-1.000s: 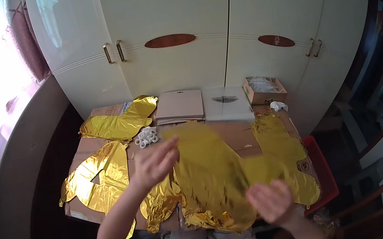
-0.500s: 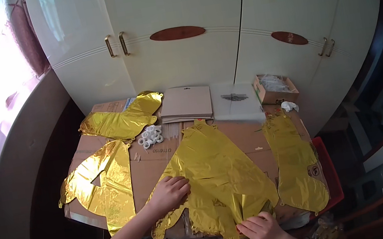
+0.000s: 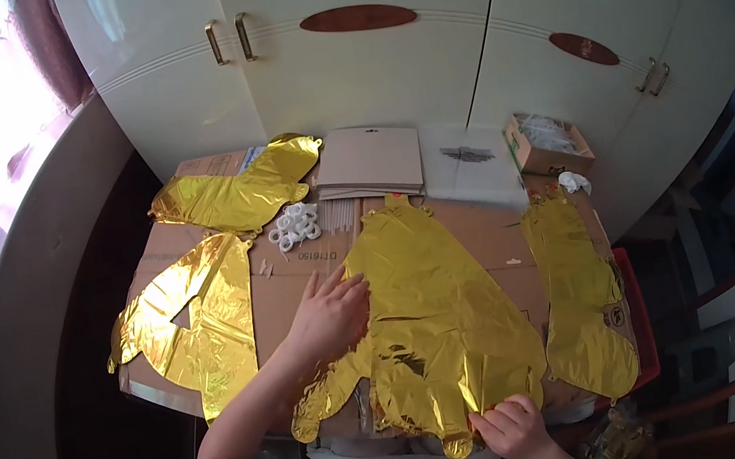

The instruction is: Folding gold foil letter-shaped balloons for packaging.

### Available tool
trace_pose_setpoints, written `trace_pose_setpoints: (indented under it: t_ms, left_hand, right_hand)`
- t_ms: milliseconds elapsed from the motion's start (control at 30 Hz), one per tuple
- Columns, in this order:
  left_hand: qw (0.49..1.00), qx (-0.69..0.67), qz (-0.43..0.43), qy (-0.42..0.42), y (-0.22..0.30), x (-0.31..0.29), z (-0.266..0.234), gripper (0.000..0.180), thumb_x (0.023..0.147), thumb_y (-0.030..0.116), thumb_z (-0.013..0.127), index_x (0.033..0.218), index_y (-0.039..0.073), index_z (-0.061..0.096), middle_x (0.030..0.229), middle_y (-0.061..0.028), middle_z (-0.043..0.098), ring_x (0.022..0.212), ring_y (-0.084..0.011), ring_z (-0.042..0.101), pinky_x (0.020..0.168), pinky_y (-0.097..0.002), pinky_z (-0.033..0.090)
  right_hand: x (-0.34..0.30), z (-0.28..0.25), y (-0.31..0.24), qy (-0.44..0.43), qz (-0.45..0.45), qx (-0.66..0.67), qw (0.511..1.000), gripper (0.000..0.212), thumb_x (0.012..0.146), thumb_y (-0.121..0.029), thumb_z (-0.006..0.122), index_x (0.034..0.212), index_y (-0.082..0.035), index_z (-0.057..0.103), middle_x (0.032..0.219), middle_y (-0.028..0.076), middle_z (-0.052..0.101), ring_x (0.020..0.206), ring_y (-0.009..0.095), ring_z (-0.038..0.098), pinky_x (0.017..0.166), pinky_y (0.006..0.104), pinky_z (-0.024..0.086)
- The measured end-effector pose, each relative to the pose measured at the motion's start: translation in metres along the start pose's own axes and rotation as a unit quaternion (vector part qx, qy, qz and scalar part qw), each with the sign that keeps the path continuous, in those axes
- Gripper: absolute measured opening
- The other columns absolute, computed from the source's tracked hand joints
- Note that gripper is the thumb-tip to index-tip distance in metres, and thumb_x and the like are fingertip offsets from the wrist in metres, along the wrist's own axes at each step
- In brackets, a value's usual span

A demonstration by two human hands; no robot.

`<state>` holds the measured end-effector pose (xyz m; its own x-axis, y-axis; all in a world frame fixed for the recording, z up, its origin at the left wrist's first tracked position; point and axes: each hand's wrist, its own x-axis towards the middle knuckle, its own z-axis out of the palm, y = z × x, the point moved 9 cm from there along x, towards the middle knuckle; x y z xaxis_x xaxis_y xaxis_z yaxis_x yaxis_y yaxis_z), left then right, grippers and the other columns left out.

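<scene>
A large flat gold foil balloon (image 3: 426, 288) lies in the middle of the cardboard-covered table, wide toward me and narrow at its far end. My left hand (image 3: 333, 313) rests on its left edge, palm down with fingers stretched out. At the near right, my right hand (image 3: 515, 428) pinches the balloon's lower edge, next to a rounded tab that hangs over the table's front. Creases run up from that grip. On the left lies a letter-shaped gold foil balloon (image 3: 224, 312) with a small opening in it.
Another gold balloon (image 3: 230, 194) lies far left, one more (image 3: 579, 301) at the right. White rings (image 3: 294, 227) are piled near thin white sticks (image 3: 341, 214). Behind are stacked grey cards (image 3: 368, 159), a box of clear packets (image 3: 549, 141) and crumpled tissue (image 3: 575, 182). Cabinets (image 3: 360, 65) stand behind.
My left hand has slid away from me along the balloon's left edge and its fingers have straightened. The right hand keeps its pinch near the same corner. The view has tilted slightly.
</scene>
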<state>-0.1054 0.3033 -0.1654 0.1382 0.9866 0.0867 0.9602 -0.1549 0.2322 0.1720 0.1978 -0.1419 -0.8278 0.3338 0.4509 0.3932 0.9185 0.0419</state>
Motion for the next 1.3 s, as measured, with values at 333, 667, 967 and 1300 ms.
trace_pose_setpoints:
  t_ms: [333, 667, 967, 1300]
  left_hand:
    - [0.999, -0.046, 0.010, 0.015, 0.000, -0.002, 0.007, 0.048, 0.093, 0.032, 0.055, 0.133, 0.006, 0.050, 0.143, -0.0156, 0.047, 0.140, -0.0361, 0.035, 0.114, -0.0592, 0.023]
    - [0.990, -0.021, 0.139, 0.034, 0.050, -0.001, 0.029, 0.070, 0.086, 0.045, 0.060, 0.138, 0.001, 0.044, 0.147, -0.0234, 0.039, 0.140, -0.0377, 0.034, 0.113, -0.0582, 0.024]
    - [0.988, 0.036, 0.152, -0.001, 0.061, 0.004, 0.043, 0.080, 0.087, 0.065, 0.049, 0.147, 0.013, 0.038, 0.152, -0.0230, 0.032, 0.143, -0.0421, 0.026, 0.113, -0.0633, 0.018]
    - [0.987, 0.055, 0.150, -0.003, 0.060, 0.003, 0.049, 0.083, 0.087, 0.072, 0.043, 0.148, 0.017, 0.038, 0.154, -0.0144, 0.033, 0.143, -0.0431, 0.025, 0.113, -0.0637, 0.016]
  right_hand:
    - [-0.007, 0.003, 0.010, 0.013, 0.057, 0.040, 0.997, 0.015, 0.075, -0.016, 0.070, 0.091, -0.014, 0.072, 0.078, -0.003, 0.054, 0.078, 0.015, 0.056, 0.082, 0.0354, 0.046]
    - [-0.007, 0.008, 0.002, 0.011, 0.033, 0.039, 0.999, 0.019, 0.073, -0.014, 0.069, 0.091, -0.016, 0.072, 0.080, -0.005, 0.054, 0.081, 0.014, 0.056, 0.082, 0.0364, 0.044]
    - [-0.009, 0.009, 0.000, -0.016, 0.029, 0.016, 0.999, 0.018, 0.077, -0.024, 0.069, 0.094, -0.017, 0.072, 0.082, -0.006, 0.056, 0.082, 0.011, 0.056, 0.082, 0.0354, 0.042]
    - [0.039, 0.027, 0.091, -0.066, 0.171, 0.137, 0.973, 0.037, 0.082, -0.030, 0.069, 0.111, -0.008, 0.064, 0.109, 0.011, 0.061, 0.105, 0.031, 0.057, 0.092, 0.0443, 0.044]
